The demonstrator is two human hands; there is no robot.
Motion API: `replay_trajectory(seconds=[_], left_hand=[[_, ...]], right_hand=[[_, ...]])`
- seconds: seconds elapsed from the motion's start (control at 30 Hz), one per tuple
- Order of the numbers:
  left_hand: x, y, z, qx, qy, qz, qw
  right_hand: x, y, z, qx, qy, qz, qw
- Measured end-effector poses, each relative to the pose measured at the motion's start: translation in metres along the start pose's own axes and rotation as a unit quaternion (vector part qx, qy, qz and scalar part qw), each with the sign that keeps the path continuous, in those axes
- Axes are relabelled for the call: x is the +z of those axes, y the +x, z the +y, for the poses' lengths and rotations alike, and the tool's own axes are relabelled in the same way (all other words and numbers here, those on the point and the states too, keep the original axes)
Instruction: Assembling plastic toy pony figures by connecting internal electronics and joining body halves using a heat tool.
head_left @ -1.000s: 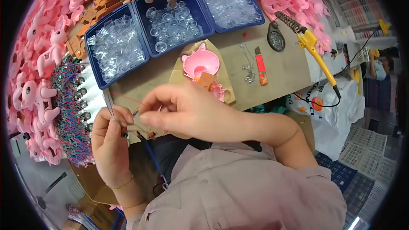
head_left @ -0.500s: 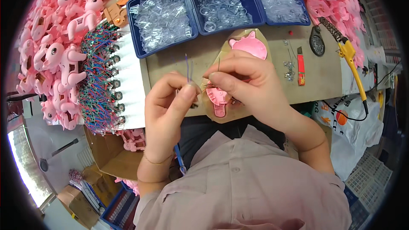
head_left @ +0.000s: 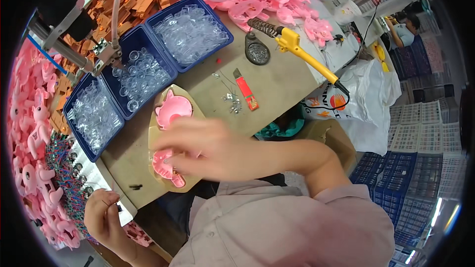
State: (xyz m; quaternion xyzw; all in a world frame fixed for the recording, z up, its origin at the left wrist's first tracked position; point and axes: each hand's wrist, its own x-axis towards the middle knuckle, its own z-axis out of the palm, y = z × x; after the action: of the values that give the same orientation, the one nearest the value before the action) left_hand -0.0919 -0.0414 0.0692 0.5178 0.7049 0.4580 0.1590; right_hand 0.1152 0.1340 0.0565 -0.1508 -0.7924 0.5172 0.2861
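My left hand is closed in a pinch at the table's left edge, on a thin wire; a small dark part shows by the fingertips. My right hand is smeared by motion and its fingers cannot be made out. It passes over two pink plastic toy pieces on a tan backing: a round eared shell and a hollow, ribbed half, which it partly covers. A small black piece lies on the table near my left hand.
Blue bins of clear plastic parts stand behind, a metal arm over them. To the right are a red cutter, metal bits and a yellow soldering iron in a coil holder. Wired parts and pink toys are piled left.
The view has swung right. My hands, earlier close together over the pink pieces, are apart: the left out by the wired parts, the right sweeping over the pieces. A black piece now shows on the table.
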Motion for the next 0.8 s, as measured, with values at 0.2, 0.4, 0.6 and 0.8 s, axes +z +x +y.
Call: replay_trajectory(seconds=[0.2, 0.4, 0.6, 0.8], left_hand=[[0.070, -0.009, -0.032, -0.122, -0.033, -0.025, 0.992], [0.081, 0.001, -0.015, -0.134, -0.030, -0.114, 0.984], [0.081, -0.017, -0.025, -0.070, -0.082, -0.064, 0.992], [0.104, -0.047, -0.038, 0.116, 0.067, 0.012, 0.991]], right_hand=[[-0.107, -0.090, 0.071, 0.306, 0.065, 0.378, 0.871], [-0.200, -0.074, 0.112, 0.067, -0.250, 0.329, 0.908], [-0.184, -0.063, 0.069, 0.066, -0.424, 0.260, 0.865], [-0.099, -0.133, 0.043, 0.083, -0.208, 0.407, 0.885]])
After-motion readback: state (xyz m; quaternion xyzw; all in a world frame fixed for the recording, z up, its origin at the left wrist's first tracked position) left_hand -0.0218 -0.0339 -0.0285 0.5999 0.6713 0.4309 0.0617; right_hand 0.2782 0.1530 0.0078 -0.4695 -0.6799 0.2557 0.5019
